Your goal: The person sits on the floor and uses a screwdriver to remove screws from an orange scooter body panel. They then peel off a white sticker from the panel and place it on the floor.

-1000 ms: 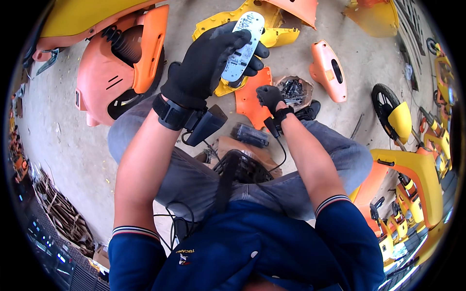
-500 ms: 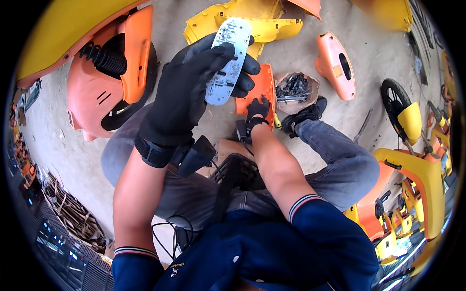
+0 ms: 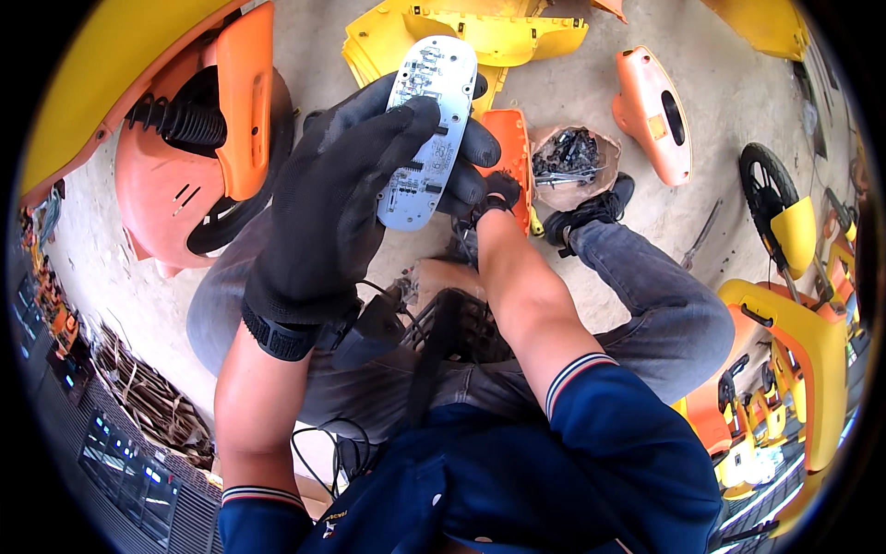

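Raised in front of me, my left hand [image 3: 323, 185], in a black glove, is closed on a long white circuit board [image 3: 443, 120] with rounded ends. The board is tilted upright, and its face shows small dark chips and parts. Lower and farther back, my right hand [image 3: 498, 192], also gloved in black, is at an orange plastic panel [image 3: 508, 138] on the floor. Fingers of the left hand partly cover the right hand, so its grip is not clear.
Right of the orange panel stands an open bag [image 3: 570, 189] of small dark parts, beside my shoe [image 3: 600, 212]. An orange shell [image 3: 653, 115] lies beyond it. Yellow panels [image 3: 498, 37] lie at the back. A wheel with orange covers [image 3: 185, 185] is at the left. A black crate [image 3: 461, 332] sits between my legs.
My left hand and the circuit board have come slightly lower and nearer. My right hand, seen with spread fingers on the orange panel before, is now partly hidden. The view has shifted a little.
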`<state>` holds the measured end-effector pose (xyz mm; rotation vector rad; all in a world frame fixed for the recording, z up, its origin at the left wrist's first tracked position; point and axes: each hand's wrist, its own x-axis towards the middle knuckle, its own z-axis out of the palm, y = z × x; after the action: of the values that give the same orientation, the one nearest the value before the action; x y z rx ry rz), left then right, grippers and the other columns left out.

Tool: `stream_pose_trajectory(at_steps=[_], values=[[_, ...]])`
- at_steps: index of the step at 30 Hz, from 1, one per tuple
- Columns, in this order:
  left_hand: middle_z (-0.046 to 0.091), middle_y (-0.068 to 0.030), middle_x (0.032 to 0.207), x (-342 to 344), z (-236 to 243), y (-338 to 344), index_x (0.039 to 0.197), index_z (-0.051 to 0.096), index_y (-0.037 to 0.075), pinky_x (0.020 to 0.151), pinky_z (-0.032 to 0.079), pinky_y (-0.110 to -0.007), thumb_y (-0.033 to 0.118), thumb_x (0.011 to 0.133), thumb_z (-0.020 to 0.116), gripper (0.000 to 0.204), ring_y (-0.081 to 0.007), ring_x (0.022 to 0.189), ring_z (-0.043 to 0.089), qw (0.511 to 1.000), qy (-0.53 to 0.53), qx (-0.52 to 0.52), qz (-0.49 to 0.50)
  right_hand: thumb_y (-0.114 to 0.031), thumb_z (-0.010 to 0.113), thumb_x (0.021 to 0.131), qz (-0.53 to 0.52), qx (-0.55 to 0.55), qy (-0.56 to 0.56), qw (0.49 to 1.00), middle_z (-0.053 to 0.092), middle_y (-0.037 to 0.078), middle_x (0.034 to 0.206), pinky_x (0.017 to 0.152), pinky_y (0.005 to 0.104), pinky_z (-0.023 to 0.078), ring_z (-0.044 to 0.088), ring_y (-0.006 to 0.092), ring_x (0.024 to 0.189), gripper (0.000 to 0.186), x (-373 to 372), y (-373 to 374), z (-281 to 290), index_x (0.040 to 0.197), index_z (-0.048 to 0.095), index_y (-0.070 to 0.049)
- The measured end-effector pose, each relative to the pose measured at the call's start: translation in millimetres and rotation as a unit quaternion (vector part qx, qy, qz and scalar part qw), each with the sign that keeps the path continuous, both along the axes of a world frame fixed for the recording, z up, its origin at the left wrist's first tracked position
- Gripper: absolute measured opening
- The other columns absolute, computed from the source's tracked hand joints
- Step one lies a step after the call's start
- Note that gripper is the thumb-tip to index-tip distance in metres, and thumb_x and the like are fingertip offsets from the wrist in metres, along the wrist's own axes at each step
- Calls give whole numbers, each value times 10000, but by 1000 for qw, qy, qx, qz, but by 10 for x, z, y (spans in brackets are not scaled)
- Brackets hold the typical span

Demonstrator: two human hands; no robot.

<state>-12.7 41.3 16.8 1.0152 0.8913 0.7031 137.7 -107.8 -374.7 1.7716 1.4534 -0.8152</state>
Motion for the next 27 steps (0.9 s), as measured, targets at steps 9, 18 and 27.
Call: stream_pose_trajectory(at_steps=[9,18,27], values=[[672,-167,1045,107,73,24,1307,477,-77,683,550,-304,129,980,503,388,-215,801,679,994,-33,-99,27,-539,832,622,-148,-28,-20,988,720,-37,985,699,276,538,697,130,935,484,62,199,247,986,729,-236],[681,-152,1014,157,77,53,1306,480,-77,626,532,-287,183,992,495,407,-199,757,671,992,-31,-120,34,-427,785,746,-123,35,-11,992,735,-5,926,687,320,538,709,166,890,284,36,-16,-175,925,741,-211],[684,-157,990,89,229,24,1227,516,-63,734,557,-317,190,985,471,353,-200,810,678,996,-20,-84,35,-203,646,911,-551,152,354,740,670,46,777,591,273,523,645,158,663,141,27,16,614,934,672,-66]])
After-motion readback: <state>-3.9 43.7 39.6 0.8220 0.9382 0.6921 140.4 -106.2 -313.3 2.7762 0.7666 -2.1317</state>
